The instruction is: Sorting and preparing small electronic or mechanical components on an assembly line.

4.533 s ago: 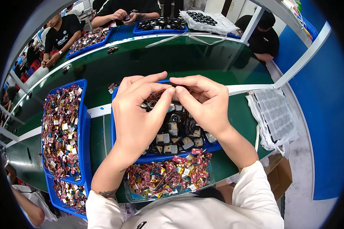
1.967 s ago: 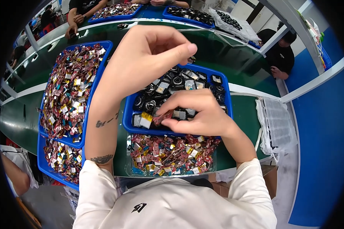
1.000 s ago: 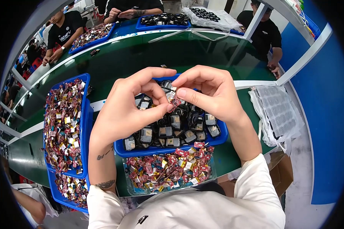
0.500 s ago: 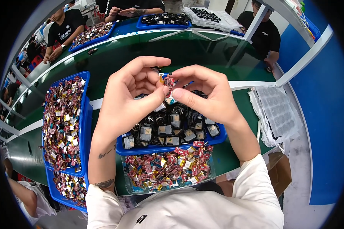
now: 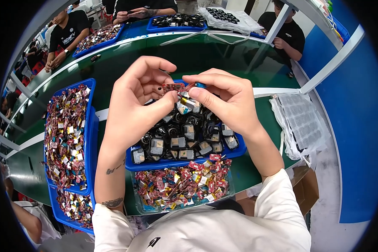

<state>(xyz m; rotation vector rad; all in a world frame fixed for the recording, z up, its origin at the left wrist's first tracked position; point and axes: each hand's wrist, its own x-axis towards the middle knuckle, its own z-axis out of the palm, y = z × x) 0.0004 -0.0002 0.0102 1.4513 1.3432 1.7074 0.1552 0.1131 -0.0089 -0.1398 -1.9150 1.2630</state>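
Above the bin, both hands are pinched around one small electronic assembly. My left hand grips a red circuit board between thumb and fingers, the board lying level. With thumb and forefinger, my right hand holds a small blue part beside the board's right end; thin red wires run between them. A silver piece with yellow tape, like a small battery, shows just below the thumbs; whether it is attached I cannot tell. Under the hands, a blue bin holds many black casings, several with grey blocks inside.
Nearest me lies a heap of red circuit boards in a clear tray. Stacked blue bins with more boards stand at left. White plastic trays lie at right. Across the green table people sit by other bins.
The red board has turned from upright to level and moved slightly left, into my left fingers. The blue part now shows in my right fingertips. A person at far right has raised a hand.
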